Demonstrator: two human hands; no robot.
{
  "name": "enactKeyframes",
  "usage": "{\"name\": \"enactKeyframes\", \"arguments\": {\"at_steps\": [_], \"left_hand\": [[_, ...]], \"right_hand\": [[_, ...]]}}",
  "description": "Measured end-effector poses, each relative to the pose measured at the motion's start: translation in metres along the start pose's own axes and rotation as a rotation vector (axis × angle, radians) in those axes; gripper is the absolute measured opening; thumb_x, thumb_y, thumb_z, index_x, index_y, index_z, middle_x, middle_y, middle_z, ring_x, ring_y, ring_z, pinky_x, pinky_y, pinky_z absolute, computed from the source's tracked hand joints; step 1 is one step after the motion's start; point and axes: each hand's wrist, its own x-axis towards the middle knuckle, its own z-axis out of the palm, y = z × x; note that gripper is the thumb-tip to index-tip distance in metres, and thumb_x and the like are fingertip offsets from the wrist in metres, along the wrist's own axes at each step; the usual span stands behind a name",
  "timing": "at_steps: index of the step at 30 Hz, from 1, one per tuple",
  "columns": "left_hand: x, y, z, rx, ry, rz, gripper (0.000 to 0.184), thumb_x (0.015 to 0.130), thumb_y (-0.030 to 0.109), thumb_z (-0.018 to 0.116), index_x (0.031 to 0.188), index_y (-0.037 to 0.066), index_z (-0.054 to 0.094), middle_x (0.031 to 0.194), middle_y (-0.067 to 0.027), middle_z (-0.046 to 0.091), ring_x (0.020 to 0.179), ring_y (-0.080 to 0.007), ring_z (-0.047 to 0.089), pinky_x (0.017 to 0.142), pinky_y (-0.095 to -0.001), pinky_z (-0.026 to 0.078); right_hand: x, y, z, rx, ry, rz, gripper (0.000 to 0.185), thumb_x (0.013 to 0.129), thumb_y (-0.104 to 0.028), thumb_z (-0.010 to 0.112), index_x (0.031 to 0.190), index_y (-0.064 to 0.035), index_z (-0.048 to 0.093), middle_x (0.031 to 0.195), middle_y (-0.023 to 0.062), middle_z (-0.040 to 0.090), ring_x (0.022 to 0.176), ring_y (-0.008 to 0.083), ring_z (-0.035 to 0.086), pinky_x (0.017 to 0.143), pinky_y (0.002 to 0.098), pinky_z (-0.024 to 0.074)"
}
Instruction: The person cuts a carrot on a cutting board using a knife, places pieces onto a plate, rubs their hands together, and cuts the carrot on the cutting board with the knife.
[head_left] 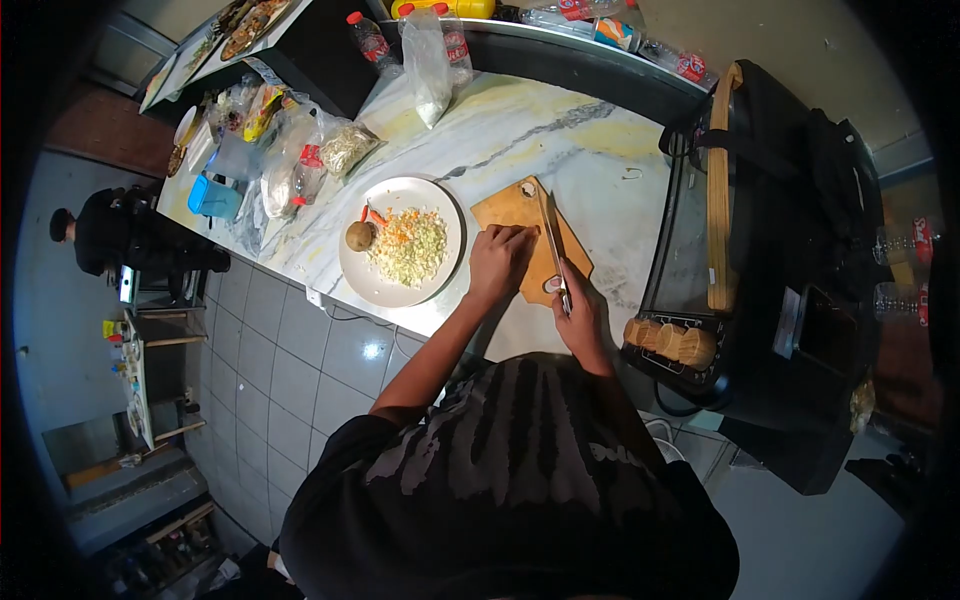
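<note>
A wooden cutting board (515,207) lies on the marble counter. My right hand (583,312) is closed round the handle of a knife (552,225), whose blade points away over the board. My left hand (502,262) rests on the board left of the blade with its fingers curled together; anything under the fingertips is too small to name. To the left of the board, a white plate (385,288) holds chopped pale vegetables (412,250) with orange bits, a round brown potato-like item (360,236) and small red chillies (376,215).
Plastic bags of food (345,148) and a blue container (214,197) stand at the left of the counter. Bottles (370,42) and a clear bag (427,80) are at the back. A black appliance (765,230) borders the right. A person (110,235) stands far left.
</note>
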Motion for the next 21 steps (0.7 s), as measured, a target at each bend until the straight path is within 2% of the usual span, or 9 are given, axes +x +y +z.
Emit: {"name": "enactKeyframes", "arguments": {"at_steps": [6, 8, 12, 14, 15, 17, 18, 20, 21], "left_hand": [[-0.008, 0.001, 0.004, 0.047, 0.137, 0.094, 0.022, 0.085, 0.016, 0.074, 0.107, 0.01, 0.075, 0.1, -0.0024, 0.07, 0.088, -0.0221, 0.06, 0.077, -0.0355, 0.047], [-0.01, 0.003, 0.001, 0.072, 0.125, 0.078, 0.024, 0.086, 0.016, 0.074, 0.109, 0.011, 0.075, 0.097, -0.006, 0.067, 0.089, -0.0263, 0.059, 0.077, -0.0375, 0.047], [-0.009, 0.007, -0.005, 0.031, 0.052, 0.063, 0.032, 0.084, 0.014, 0.072, 0.116, 0.011, 0.072, 0.099, -0.0083, 0.064, 0.093, -0.028, 0.057, 0.08, -0.0385, 0.045], [-0.011, 0.007, -0.008, -0.005, -0.055, 0.043, 0.045, 0.081, 0.012, 0.071, 0.125, 0.012, 0.067, 0.104, -0.0106, 0.061, 0.099, -0.0299, 0.055, 0.086, -0.0411, 0.043], [-0.016, 0.008, -0.01, -0.006, -0.066, 0.051, 0.045, 0.081, 0.012, 0.071, 0.125, 0.012, 0.067, 0.104, -0.0106, 0.061, 0.099, -0.0299, 0.055, 0.086, -0.0411, 0.043], [-0.019, 0.007, -0.012, -0.016, -0.071, 0.085, 0.055, 0.078, 0.012, 0.071, 0.133, 0.013, 0.063, 0.11, -0.0129, 0.06, 0.105, -0.0319, 0.053, 0.096, -0.0452, 0.04], [-0.021, 0.008, -0.014, -0.022, -0.078, 0.1, 0.055, 0.078, 0.012, 0.071, 0.133, 0.013, 0.063, 0.11, -0.0129, 0.06, 0.105, -0.0319, 0.053, 0.096, -0.0452, 0.04], [-0.027, 0.009, -0.018, 0.022, -0.081, 0.188, 0.052, 0.084, 0.015, 0.07, 0.135, 0.01, 0.061, 0.116, -0.0176, 0.057, 0.111, -0.0351, 0.053, 0.107, -0.051, 0.035], [-0.029, 0.011, -0.017, -0.045, -0.108, 0.157, 0.054, 0.085, 0.017, 0.069, 0.137, 0.011, 0.059, 0.122, -0.0184, 0.056, 0.115, -0.0365, 0.051, 0.112, -0.0545, 0.032]], "right_hand": [[0.0, -0.004, 0.005, -0.066, 0.054, -0.129, 0.068, 0.084, 0.002, 0.064, 0.148, -0.011, 0.046, 0.124, 0.0205, 0.061, 0.112, 0.0409, 0.06, 0.09, 0.0467, 0.0506], [0.001, -0.006, 0.005, -0.085, 0.007, 0.087, 0.068, 0.084, -0.001, 0.067, 0.147, -0.0146, 0.047, 0.126, 0.0201, 0.058, 0.113, 0.0417, 0.059, 0.09, 0.0478, 0.0503], [0.012, -0.013, 0.008, -0.205, 0.022, 0.151, 0.067, 0.082, -0.003, 0.071, 0.145, -0.0169, 0.049, 0.128, 0.0188, 0.056, 0.115, 0.042, 0.058, 0.09, 0.0484, 0.0508], [0.009, -0.016, 0.013, -0.265, 0.054, 0.109, 0.066, 0.082, -0.004, 0.072, 0.143, -0.0156, 0.05, 0.129, 0.0176, 0.054, 0.116, 0.0415, 0.058, 0.09, 0.0484, 0.0513], [0.005, -0.022, 0.013, -0.261, 0.061, 0.12, 0.066, 0.082, -0.004, 0.072, 0.143, -0.0156, 0.05, 0.129, 0.0176, 0.054, 0.116, 0.0415, 0.058, 0.09, 0.0484, 0.0513], [0.007, -0.033, 0.011, -0.25, 0.097, 0.079, 0.063, 0.083, -0.006, 0.073, 0.142, -0.0149, 0.051, 0.129, 0.0164, 0.053, 0.12, 0.0402, 0.056, 0.091, 0.0482, 0.0511], [0.008, -0.031, 0.013, -0.252, 0.112, 0.087, 0.063, 0.083, -0.006, 0.073, 0.142, -0.0149, 0.051, 0.129, 0.0164, 0.053, 0.12, 0.0402, 0.056, 0.091, 0.0482, 0.0511], [0.003, -0.027, 0.015, -0.323, 0.074, 0.065, 0.06, 0.083, -0.008, 0.073, 0.139, -0.0127, 0.054, 0.129, 0.0163, 0.053, 0.121, 0.0387, 0.054, 0.094, 0.0474, 0.05], [-0.005, -0.027, 0.018, -0.332, 0.086, 0.092, 0.06, 0.083, -0.008, 0.073, 0.139, -0.0127, 0.054, 0.129, 0.0163, 0.053, 0.121, 0.0387, 0.054, 0.094, 0.0474, 0.05]]}}
